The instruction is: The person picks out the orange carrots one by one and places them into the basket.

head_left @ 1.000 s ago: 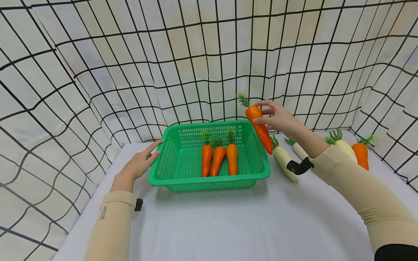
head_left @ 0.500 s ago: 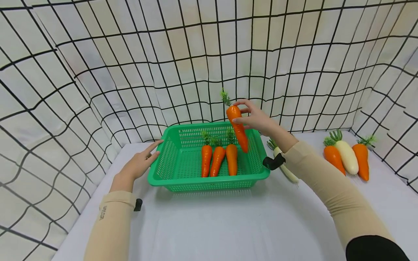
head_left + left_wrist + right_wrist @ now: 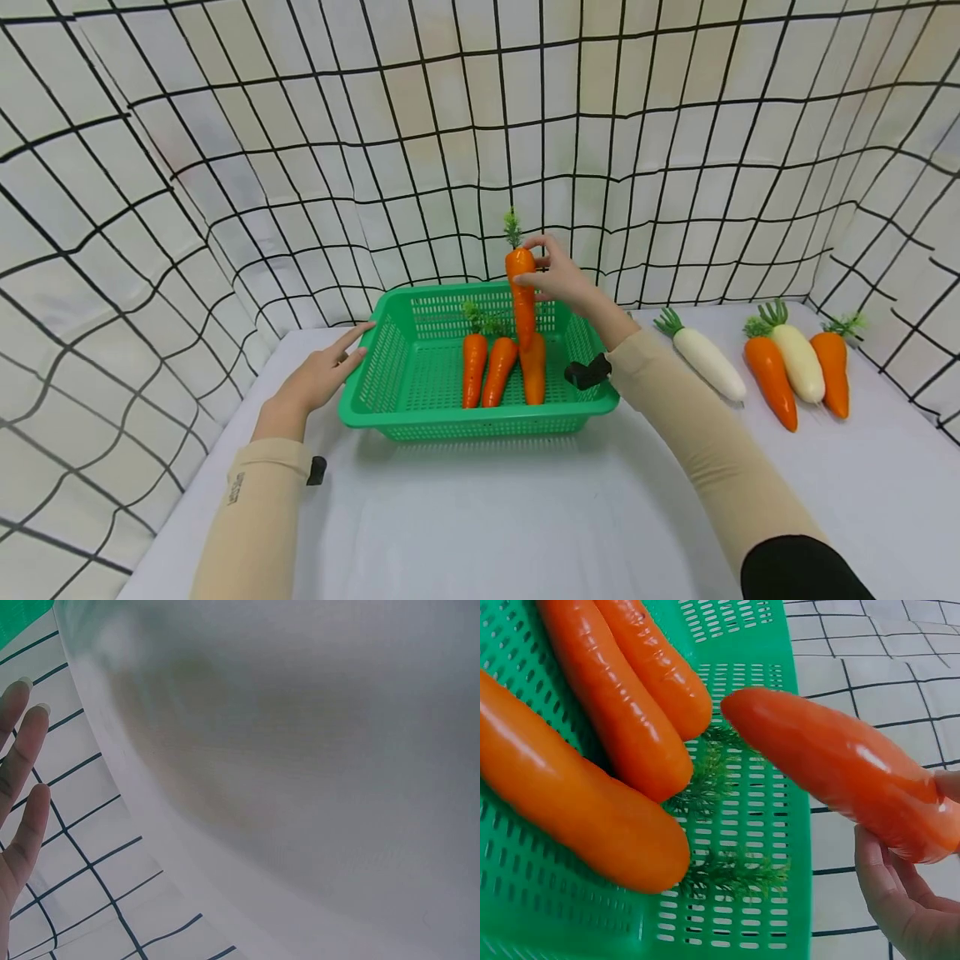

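Moved leftward, head view: one carrot [image 3: 521,287], over the basket [image 3: 480,419], pinched by right hand [image 3: 561,273]; left hand [image 3: 318,382], fingers extended, at basket's left rim. Left wrist: part of basket, near fingers. Right wrist: three carrots [image 3: 622,697] inside basket; placing seems underway, next move likely calling for lowering.

We took this for a small staged recording booth: pale cloth walls [image 3: 446,92] overlaid with a black, square-patterned grid [image 3: 500,52] enclosed three sides of the smooth white tabletop [image 3: 480,517], and small black devices [image 3: 587,372] sat at the cuffs of beige fabric sleeves [image 3: 697,442].
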Tool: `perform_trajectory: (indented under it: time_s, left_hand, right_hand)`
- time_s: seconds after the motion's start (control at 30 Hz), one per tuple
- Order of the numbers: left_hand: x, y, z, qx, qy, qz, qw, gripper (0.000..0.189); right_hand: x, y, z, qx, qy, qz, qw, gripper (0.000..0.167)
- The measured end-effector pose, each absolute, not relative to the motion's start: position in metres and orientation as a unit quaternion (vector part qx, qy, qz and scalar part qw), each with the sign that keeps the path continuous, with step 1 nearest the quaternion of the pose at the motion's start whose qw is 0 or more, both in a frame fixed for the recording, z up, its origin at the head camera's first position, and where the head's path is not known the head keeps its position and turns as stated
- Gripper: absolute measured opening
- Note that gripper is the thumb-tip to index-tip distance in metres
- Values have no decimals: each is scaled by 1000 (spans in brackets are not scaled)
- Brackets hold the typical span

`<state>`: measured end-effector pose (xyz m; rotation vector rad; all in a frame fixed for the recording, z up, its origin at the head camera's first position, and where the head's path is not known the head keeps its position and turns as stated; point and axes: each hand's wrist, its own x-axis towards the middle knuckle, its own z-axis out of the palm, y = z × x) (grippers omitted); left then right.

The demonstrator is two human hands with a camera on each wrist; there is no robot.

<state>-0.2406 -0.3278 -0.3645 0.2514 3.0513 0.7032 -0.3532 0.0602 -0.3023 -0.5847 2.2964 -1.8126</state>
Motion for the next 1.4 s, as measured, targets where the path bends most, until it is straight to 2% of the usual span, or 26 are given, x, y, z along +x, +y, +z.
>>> perform_trajectory:
  time_s: [0.47, 0.9, 1.4]
  left_hand:
    - [-240, -325, -366, 77, 971, 227, -3, 63]
    - [-240, -328, -366, 77, 971, 227, -3, 63]
    - [-240, -327, -366, 80, 971, 225, -5, 63]
  right_hand:
    - [-365, 45, -324, -176, 811, -541, 140, 56]
    - [-367, 40, -335, -166, 846, -487, 142, 55]
    - [-366, 42, -342, -163, 906, -365, 142, 65]
